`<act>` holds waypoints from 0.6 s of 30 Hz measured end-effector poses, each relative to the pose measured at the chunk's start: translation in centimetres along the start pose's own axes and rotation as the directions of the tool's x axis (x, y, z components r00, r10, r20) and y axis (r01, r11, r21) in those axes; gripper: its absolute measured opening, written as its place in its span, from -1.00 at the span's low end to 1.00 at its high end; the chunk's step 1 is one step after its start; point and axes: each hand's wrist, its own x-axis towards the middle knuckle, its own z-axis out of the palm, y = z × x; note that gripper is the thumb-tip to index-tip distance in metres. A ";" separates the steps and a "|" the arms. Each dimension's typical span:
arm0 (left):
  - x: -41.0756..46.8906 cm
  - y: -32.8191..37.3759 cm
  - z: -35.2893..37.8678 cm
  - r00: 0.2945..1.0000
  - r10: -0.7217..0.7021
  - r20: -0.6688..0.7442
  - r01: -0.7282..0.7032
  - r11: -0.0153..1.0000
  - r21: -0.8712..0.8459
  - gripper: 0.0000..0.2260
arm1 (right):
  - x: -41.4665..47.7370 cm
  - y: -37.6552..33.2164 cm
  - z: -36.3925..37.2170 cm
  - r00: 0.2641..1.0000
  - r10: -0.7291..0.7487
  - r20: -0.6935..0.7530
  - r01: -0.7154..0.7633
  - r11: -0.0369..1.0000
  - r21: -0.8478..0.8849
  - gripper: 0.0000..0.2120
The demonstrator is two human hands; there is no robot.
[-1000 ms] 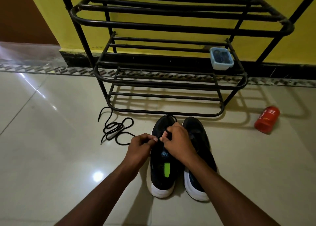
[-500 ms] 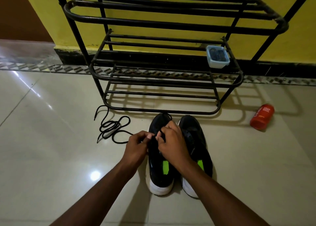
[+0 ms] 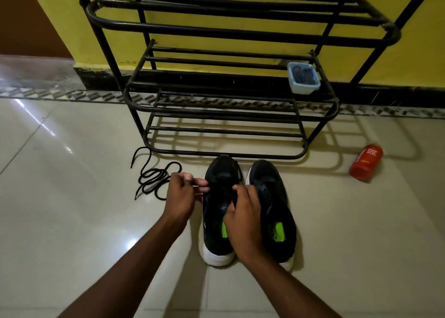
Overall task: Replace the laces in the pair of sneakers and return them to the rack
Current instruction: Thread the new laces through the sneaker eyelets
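Glossy cream floor tiles run up to a yellow wall with a black skirting, where a black metal-bar rack stands with its shelves open to the room. Just in front of its lowest bar sits the pair of black, white-soled sneakers, side by side, touching and toes toward the rack.

Both bare forearms reach forward from the bottom of the view. The right hand lies over the tongue of the left sneaker, fingers curled down into the lace. The left hand is at that shoe's outer edge, thumb and fingertips pinched together on what looks like an end of the same lace; the dim light hides the exact grip. The right sneaker lies untouched beside it.

A small blue mark shows on the left sneaker's tongue, and neon-green patches show inside both heels. A red bottle lies on its side well to the right, its white lettering seeming to include "BODY WASH". A spare lace, black, lies coiled on the tiles just left of the hands. A pale blue container holding dark items rests on the right end of the rack's middle shelf.
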 end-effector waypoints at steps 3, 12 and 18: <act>0.4 -0.3 -0.7 0.993 0.032 0.110 -0.047 0.989 0.143 -0.87 | 0.0 -0.1 -0.2 1.000 0.013 0.003 -0.013 1.000 -0.007 -0.57; 0.9 -1.6 0.8 0.965 0.159 0.209 -0.217 0.931 0.294 -0.97 | 0.0 0.0 -0.3 1.000 0.011 0.029 -0.011 1.000 -0.016 -0.58; 1.4 -1.3 1.3 0.969 0.191 0.154 -0.239 0.873 0.425 -0.94 | -0.1 0.1 -0.1 1.000 0.013 0.020 -0.012 0.999 -0.031 -0.56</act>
